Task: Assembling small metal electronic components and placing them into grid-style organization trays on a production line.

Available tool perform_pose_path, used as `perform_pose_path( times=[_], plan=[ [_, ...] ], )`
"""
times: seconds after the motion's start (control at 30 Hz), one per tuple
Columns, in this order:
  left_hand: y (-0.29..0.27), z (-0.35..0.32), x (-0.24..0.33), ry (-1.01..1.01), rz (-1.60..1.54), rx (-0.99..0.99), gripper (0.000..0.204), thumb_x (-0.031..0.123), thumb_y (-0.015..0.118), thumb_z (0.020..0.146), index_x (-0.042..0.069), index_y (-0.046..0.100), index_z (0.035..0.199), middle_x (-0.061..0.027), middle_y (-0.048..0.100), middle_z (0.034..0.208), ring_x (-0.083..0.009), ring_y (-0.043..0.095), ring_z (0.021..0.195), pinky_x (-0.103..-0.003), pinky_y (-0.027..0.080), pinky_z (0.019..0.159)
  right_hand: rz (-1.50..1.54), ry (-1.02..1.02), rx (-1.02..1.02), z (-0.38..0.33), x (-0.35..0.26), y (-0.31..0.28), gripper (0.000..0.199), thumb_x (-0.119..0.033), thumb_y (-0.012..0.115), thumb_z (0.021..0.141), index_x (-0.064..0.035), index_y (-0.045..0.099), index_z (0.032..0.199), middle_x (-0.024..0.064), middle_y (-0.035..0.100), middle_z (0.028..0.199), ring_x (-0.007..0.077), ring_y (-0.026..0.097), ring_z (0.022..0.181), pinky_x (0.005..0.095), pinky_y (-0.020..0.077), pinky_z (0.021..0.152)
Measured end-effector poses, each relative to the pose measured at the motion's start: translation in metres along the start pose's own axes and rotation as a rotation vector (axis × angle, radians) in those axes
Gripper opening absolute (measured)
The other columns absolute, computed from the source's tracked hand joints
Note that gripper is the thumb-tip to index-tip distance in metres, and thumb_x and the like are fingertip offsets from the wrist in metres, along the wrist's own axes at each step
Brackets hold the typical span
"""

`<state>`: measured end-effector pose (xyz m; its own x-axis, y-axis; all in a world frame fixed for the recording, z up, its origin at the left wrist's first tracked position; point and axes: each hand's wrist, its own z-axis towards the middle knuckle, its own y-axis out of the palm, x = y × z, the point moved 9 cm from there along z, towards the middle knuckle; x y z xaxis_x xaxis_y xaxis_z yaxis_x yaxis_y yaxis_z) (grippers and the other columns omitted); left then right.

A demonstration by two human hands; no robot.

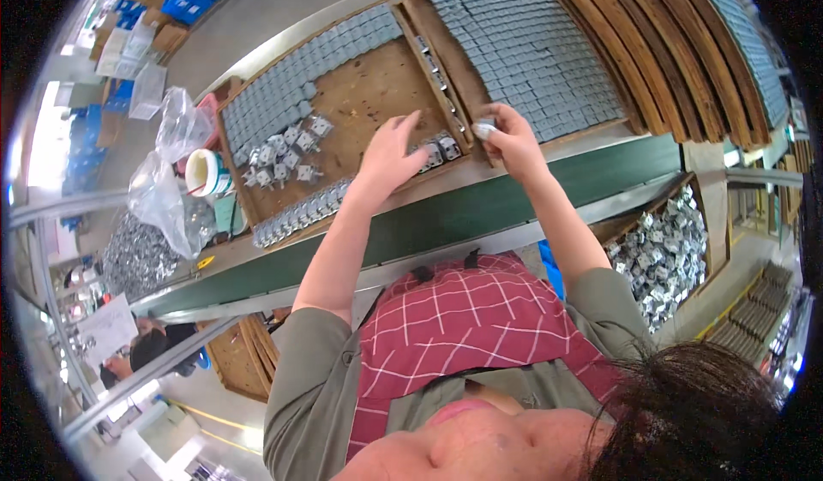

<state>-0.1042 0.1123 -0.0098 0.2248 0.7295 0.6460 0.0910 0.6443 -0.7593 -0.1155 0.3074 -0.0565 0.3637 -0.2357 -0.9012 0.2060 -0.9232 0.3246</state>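
Note:
My left hand is over the front part of a shallow wooden tray, its fingers apart and nothing visible in them. Near its fingertips are small metal parts at the end of a row along the tray's front edge. My right hand, at the divide between this tray and the one on the right, pinches a small silvery metal part between thumb and fingers. Loose metal parts lie heaped at the tray's left. Behind them, grey pieces stand in close rows.
A second wooden tray, filled with grey pieces, lies to the right, beside stacked wooden trays. A white bucket and plastic bags are at the left. A bin of metal parts sits below the green bench edge.

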Motion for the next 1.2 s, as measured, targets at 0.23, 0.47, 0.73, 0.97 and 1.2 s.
perform_pose_path(
  times=[0.23,0.47,0.73,0.97,1.2],
  plan=[
    [-0.107,-0.069,-0.081,-0.112,0.722,0.091,0.031,0.006,0.061,0.074,0.014,0.070,0.102,-0.0138,0.060,0.094,-0.0326,0.058,0.091,-0.043,0.047,0.078,-0.002,0.034,-0.090,-0.023,0.007,0.019,0.024,-0.009,0.065,0.086,-0.0039,0.065,0.110,-0.0002,0.061,0.083,0.0045,0.053,0.067,0.0192,0.0411,0.058],
    [-0.110,-0.076,-0.093,0.113,0.629,0.115,0.027,0.002,0.056,0.079,0.010,0.068,0.102,-0.0104,0.061,0.095,-0.0263,0.060,0.091,-0.038,0.049,0.082,-0.074,0.044,-0.252,-0.027,-0.002,0.074,0.023,-0.004,0.063,0.087,-0.0024,0.064,0.110,-0.0005,0.063,0.083,0.0053,0.054,0.066,0.0190,0.0445,0.059],
    [-0.030,-0.090,-0.060,-0.384,-1.297,0.292,0.035,0.001,0.053,0.084,0.003,0.055,0.119,-0.0059,0.061,0.086,-0.0134,0.057,0.069,-0.026,0.046,0.059,0.300,0.248,-0.420,-0.053,0.032,0.095,0.036,-0.007,0.058,0.090,0.0005,0.055,0.125,0.0072,0.063,0.103,0.0181,0.067,0.090,0.0301,0.0564,0.075],
    [0.004,-0.106,0.011,-0.405,-1.138,0.216,0.040,0.007,0.061,0.088,-0.001,0.054,0.126,-0.0043,0.064,0.095,-0.0102,0.059,0.077,-0.023,0.047,0.065,0.299,0.241,-0.387,-0.062,0.038,0.094,0.035,-0.007,0.059,0.091,0.0010,0.053,0.125,0.0092,0.062,0.104,0.0190,0.067,0.086,0.0302,0.0577,0.075],
    [0.020,-0.120,0.029,-0.349,-1.040,0.138,0.035,0.007,0.064,0.087,-0.005,0.058,0.120,-0.0048,0.065,0.092,-0.0095,0.060,0.075,-0.022,0.049,0.066,0.077,0.145,-0.440,-0.077,0.017,0.083,0.031,-0.004,0.065,0.085,-0.0021,0.056,0.115,0.0053,0.063,0.090,0.0139,0.066,0.077,0.0259,0.0563,0.068]
  ],
)
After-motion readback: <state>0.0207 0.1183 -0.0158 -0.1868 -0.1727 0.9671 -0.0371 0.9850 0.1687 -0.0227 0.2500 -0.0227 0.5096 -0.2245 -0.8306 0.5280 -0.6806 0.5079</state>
